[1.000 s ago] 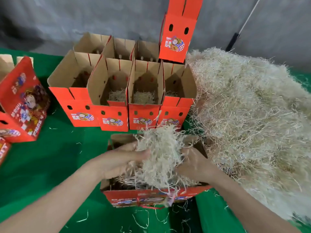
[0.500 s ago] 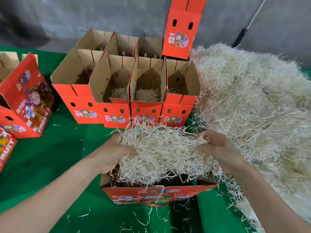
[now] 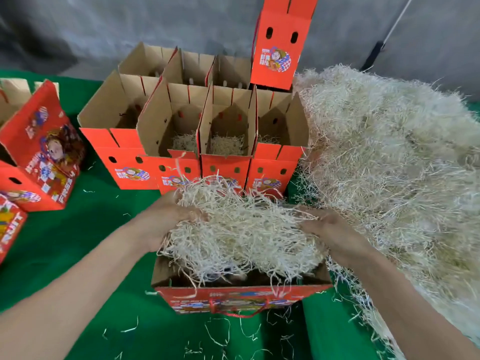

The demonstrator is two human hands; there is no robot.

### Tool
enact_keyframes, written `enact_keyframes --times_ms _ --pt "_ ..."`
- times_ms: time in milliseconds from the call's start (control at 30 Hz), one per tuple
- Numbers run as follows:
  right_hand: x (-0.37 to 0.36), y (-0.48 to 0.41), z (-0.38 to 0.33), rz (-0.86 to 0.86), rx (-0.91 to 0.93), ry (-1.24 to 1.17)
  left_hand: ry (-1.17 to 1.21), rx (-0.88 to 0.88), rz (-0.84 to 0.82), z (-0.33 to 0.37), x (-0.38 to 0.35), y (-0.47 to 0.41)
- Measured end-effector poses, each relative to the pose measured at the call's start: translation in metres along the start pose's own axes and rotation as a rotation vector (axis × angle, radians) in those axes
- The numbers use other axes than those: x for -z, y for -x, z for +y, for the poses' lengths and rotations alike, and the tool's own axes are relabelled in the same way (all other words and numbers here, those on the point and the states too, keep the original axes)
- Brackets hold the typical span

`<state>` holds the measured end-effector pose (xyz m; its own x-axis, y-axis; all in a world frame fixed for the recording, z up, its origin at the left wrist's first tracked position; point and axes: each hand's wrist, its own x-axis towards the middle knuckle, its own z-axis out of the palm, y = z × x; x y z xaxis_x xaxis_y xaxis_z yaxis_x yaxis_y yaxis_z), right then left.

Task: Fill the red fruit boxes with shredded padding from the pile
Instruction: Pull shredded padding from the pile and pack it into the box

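A wide clump of pale shredded padding spreads over the open red fruit box just in front of me. My left hand grips the clump's left end and my right hand grips its right end, both above the box's opening. The big pile of padding fills the right side of the green table. Behind the near box stands a row of open red boxes; at least two show a thin layer of padding on the bottom.
More open boxes stand in a back row, with one tall red box upright at its right end. Other red boxes lean at the far left. Loose shreds litter the green cloth. A grey wall is behind.
The clump was bunched tall between my hands a second ago. My hands have moved apart and stretched it wide and flat over the near box.
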<state>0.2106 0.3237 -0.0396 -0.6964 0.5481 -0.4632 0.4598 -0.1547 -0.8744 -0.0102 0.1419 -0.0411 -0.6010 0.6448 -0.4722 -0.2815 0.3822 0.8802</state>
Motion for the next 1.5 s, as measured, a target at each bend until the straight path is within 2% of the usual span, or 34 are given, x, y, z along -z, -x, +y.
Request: enact_keyframes --times_ms 67,133,167,233,267,333,367,467,567,633,667,767,833,900,1000,1067,1167,1333,1367,1433,1500 --pt "-0.008 0.000 -0.005 -0.103 -0.014 -0.029 0.068 0.027 -0.034 -0.003 -0.007 0.000" --pt "-0.031 -0.001 -0.010 -0.252 -0.088 0.086 0.124 0.052 -0.075 -0.003 -0.026 0.005" --pt "-0.042 -0.004 -0.007 -0.205 -0.117 0.077 0.129 0.043 -0.080 -0.001 -0.035 0.008" --pt "-0.047 -0.001 -0.011 -0.215 -0.045 0.240 0.079 0.013 -0.069 -0.005 -0.040 0.008" --pt "-0.047 0.000 -0.017 -0.139 -0.053 0.259 0.039 -0.004 -0.068 -0.008 -0.036 0.005" --pt "-0.033 0.003 -0.018 -0.066 -0.035 0.197 -0.027 -0.031 -0.055 -0.010 -0.021 0.002" --pt "-0.024 0.001 -0.016 -0.085 -0.056 0.132 -0.053 -0.042 -0.046 -0.011 -0.015 0.002" --pt "-0.012 0.004 -0.012 -0.023 -0.078 0.036 -0.046 -0.033 -0.053 -0.016 -0.009 0.001" --pt "-0.007 0.001 -0.005 0.017 -0.147 -0.215 0.219 0.055 -0.284 -0.013 -0.005 0.008" --pt "-0.005 0.003 -0.006 0.000 -0.142 -0.244 0.298 0.117 -0.483 -0.016 -0.002 0.015" --pt "-0.005 0.004 -0.006 -0.021 -0.151 -0.239 0.294 0.157 -0.507 -0.020 -0.003 0.017" --pt "-0.009 0.004 -0.007 -0.077 -0.126 -0.164 0.103 0.161 -0.449 -0.032 -0.018 0.015" --pt "-0.022 0.002 -0.005 -0.166 -0.094 0.011 0.058 0.113 -0.349 -0.034 -0.035 0.015" --pt "-0.035 -0.003 -0.002 -0.132 -0.053 0.208 0.026 0.094 -0.280 -0.034 -0.043 0.010" --pt "-0.035 -0.001 -0.010 -0.163 -0.065 0.242 -0.127 0.055 -0.216 -0.029 -0.031 0.009" --pt "-0.018 0.000 -0.011 -0.103 -0.057 0.252 -0.132 0.066 -0.157 -0.029 -0.007 0.007" --pt "0.000 0.000 -0.010 0.053 -0.046 0.344 -0.115 0.083 -0.229 -0.029 0.013 0.014" --pt "-0.012 -0.006 -0.014 -0.050 -0.084 0.267 0.261 0.201 -0.474 -0.015 0.000 0.022" --pt "-0.018 -0.009 -0.013 -0.078 -0.087 0.270 0.275 0.221 -0.460 -0.015 -0.008 0.021" --pt "-0.034 -0.012 -0.013 -0.138 -0.082 0.322 0.110 0.212 -0.386 -0.017 -0.029 0.020" --pt "-0.042 -0.012 -0.012 -0.169 -0.080 0.373 0.021 0.129 -0.288 -0.023 -0.039 0.022"
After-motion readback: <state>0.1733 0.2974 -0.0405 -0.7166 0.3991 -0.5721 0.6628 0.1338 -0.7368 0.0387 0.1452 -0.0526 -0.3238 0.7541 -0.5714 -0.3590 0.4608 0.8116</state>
